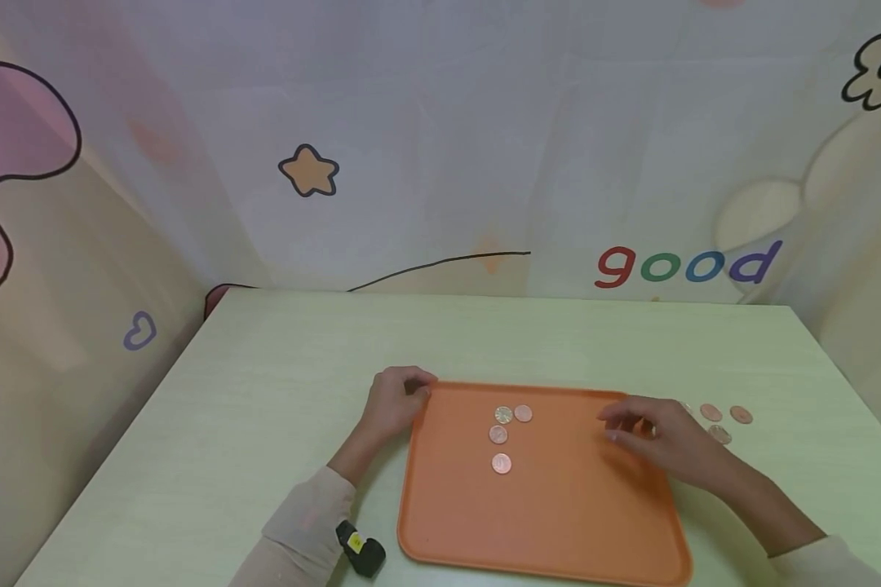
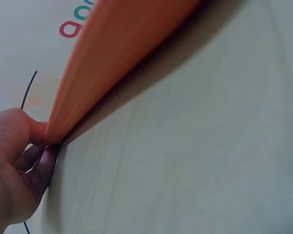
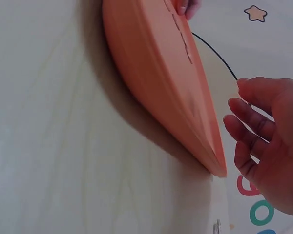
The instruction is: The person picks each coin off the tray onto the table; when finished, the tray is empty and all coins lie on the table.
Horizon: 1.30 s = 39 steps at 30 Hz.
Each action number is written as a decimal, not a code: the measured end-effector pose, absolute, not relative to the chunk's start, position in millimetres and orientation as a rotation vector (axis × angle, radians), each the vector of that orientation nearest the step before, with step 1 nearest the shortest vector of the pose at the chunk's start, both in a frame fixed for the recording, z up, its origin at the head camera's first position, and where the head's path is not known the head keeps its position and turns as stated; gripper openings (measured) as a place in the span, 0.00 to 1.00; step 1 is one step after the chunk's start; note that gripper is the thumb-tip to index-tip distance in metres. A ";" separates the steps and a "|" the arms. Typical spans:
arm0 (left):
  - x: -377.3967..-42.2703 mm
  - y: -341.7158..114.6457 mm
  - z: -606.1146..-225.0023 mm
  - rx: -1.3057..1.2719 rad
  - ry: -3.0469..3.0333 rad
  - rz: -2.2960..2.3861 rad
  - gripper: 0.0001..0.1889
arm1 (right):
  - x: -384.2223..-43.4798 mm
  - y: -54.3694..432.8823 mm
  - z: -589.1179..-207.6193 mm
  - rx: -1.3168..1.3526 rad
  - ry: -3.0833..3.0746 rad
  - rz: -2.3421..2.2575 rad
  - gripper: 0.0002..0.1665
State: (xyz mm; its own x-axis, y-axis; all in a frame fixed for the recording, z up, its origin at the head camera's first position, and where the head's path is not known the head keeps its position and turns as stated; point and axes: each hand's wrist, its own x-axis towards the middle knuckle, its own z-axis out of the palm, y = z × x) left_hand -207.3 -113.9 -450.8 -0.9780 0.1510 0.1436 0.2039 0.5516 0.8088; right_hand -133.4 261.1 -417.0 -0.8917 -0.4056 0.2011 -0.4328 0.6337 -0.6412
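Observation:
An orange tray (image 1: pixel 558 522) lies on the table. My left hand (image 1: pixel 396 401) pinches its far left corner; in the left wrist view the thumb and fingers (image 2: pixel 36 131) meet at the rim. Several coins (image 1: pixel 502 463) lie on the tray, left of its middle, towards the far side. My right hand (image 1: pixel 671 440) hovers over the tray's far right part, fingers loosely bent. From the right wrist view, no coin shows between its fingers (image 3: pixel 244 129). More coins (image 1: pixel 719 434) lie on the table just beyond the right hand, one partly hidden by it.
A small black object with a yellow label (image 1: pixel 361 550) is at the left sleeve, left of the tray. The pale table (image 1: pixel 264 367) runs back to a printed curtain (image 1: pixel 440 163) with a star and the word "good".

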 end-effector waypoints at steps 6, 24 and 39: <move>-207.5 -113.8 -451.4 -0.319 -2.714 -1.415 0.09 | -143.0 245.2 -413.8 0.713 -2.890 1.185 0.09; -207.6 -114.7 -451.4 -0.316 -2.718 -1.451 0.09 | -173.4 202.2 -416.9 0.743 -3.061 1.346 0.20; -208.0 -114.8 -454.1 -0.365 -2.684 -1.396 0.09 | -184.5 191.1 -435.9 0.721 -2.979 1.188 0.22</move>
